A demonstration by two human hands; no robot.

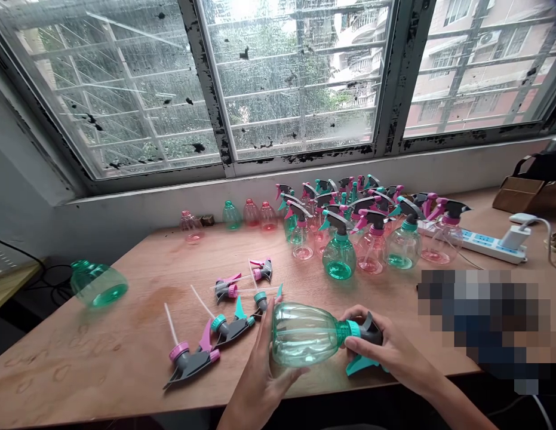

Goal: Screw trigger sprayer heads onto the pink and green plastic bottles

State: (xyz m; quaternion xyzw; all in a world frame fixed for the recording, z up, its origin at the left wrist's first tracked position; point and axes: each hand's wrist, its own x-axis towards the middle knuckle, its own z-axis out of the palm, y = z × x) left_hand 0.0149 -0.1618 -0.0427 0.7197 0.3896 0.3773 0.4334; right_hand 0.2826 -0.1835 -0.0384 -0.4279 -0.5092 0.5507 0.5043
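A clear green spray bottle [304,334] lies sideways in the air between my hands, above the table's front edge. My left hand [264,364] is wrapped round its base end. At the neck, my right hand [376,343] grips the dark grey and teal spray head [371,329], whose teal trigger points down. The teal collar sits against the bottle's neck; how tightly it is threaded I cannot tell. Left of my hands lie several loose spray heads, among them a pink and grey one [190,361] and a teal and grey one [233,328], with their tubes sticking out.
Many bottles with spray heads fitted, such as a green one [339,263], crowd the table's back right. Headless bottles stand along the wall, and a green bottle [98,285] is at the left edge. A power strip [488,245] and brown bag [524,188] are at right.
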